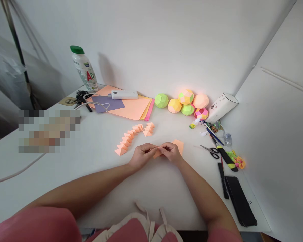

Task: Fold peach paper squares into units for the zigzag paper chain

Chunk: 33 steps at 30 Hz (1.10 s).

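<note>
Between my hands is a small piece of peach paper (157,154), mostly covered by my fingers. My left hand (143,155) pinches it from the left, and my right hand (171,153) pinches it from the right, the fingertips of both meeting at its top edge. Another peach paper sheet (179,146) lies on the table just behind my right hand. Beyond my left hand, several folded peach paper units (126,139) stand in a curved row, with a shorter stack of them (148,129) beside its far end.
Faceted paper balls (161,101) sit along the wall. Coloured sheets (131,109) lie at the back left under a white power bank (124,94), near a bottle (84,69). Scissors (212,151), a utility knife (227,158) and a black phone (239,200) are at right.
</note>
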Motion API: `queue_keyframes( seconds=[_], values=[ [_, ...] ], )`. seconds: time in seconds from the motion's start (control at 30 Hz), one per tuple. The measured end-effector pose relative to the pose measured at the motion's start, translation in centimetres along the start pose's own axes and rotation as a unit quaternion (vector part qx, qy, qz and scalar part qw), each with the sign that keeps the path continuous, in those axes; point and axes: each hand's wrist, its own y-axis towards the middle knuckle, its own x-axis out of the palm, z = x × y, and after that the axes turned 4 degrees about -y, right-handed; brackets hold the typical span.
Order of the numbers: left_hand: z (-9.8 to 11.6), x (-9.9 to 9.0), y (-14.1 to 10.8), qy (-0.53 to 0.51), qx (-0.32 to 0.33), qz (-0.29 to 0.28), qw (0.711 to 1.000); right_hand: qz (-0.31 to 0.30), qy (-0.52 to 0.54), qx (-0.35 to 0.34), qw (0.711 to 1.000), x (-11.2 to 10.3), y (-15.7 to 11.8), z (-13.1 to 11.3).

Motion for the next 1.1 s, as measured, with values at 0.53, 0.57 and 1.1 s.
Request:
queue_keyframes(
  seconds=[0.53, 0.57, 1.1],
  values=[
    [0.33, -0.2, 0.04, -0.053, -0.051, 0.003, 0.997, 0.041, 0.071, 0.003, 0.997, -0.18, 0.09, -0.29],
    [0.37, -0.19, 0.04, -0.055, -0.05, 0.004, 0.997, 0.034, 0.075, 0.0, 0.997, -0.15, 0.11, -0.29],
    [0.3, -0.1, 0.07, -0.016, -0.027, -0.002, 0.999, 0.028, 0.046, -0.004, 0.999, -0.44, 0.27, 0.16]
  ],
)
